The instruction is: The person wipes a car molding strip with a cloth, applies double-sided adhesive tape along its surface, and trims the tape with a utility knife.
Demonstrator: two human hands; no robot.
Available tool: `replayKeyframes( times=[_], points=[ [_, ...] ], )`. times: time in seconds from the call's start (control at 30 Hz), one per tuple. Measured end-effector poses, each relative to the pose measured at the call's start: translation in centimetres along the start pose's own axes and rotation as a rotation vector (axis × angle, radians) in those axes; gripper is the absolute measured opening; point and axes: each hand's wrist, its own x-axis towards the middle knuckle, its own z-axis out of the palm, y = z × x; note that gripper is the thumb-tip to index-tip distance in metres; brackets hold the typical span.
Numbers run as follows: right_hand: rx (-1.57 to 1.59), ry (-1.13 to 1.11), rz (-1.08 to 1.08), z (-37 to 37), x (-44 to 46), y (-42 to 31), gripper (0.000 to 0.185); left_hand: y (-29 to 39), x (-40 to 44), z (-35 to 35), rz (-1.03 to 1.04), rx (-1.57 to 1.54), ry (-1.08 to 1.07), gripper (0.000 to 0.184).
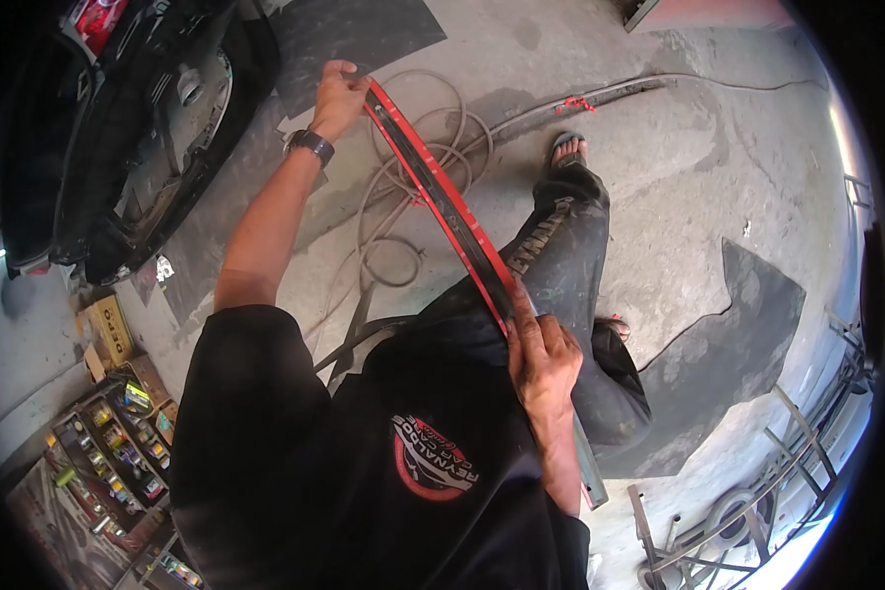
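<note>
A long, narrow trim strip runs diagonally in front of me, its dark back facing up and red-backed tape along both edges. My left hand, with a watch on its wrist, is closed on the strip's far end. At the nearer part, close to my body, my right hand grips it with the fingers pressed along the edge. A pale grey end shows beyond my right wrist; I cannot tell if it belongs to the same strip.
A coiled hose lies on the concrete floor. To the left stands a black car panel. A tray of small items and a cardboard box sit lower left. Dark mats and a metal rack are at right.
</note>
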Motion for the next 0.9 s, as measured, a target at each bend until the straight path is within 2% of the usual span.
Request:
replayKeyframes(
  times=[0.2, 0.4, 0.6, 0.7, 0.9],
  points=[
    [-0.015, -0.019, 0.017, 0.2, 0.0, 0.0, 0.058, -0.3, 0.2, -0.3, -0.081, -0.225, -0.080, 0.029],
    [-0.027, -0.010, 0.013, 0.3, 0.3, 0.0, 0.059, 1.0, -0.7, -0.9, -0.185, -0.289, -0.100, 0.037],
    [-0.041, -0.015, 0.004, 0.2, 0.4, 0.1, 0.062, 0.2, -0.1, -1.2, -0.234, -0.362, -0.109, 0.030],
    [-0.048, -0.019, 0.002, 0.2, 0.3, 0.2, 0.063, -0.5, 0.2, -1.1, -0.163, -0.346, -0.148, 0.031],
    [-0.045, -0.020, -0.025, -0.7, 0.3, -0.3, 0.064, -0.8, 0.2, -0.9, -0.169, -0.422, -0.128, 0.024]
  ],
)
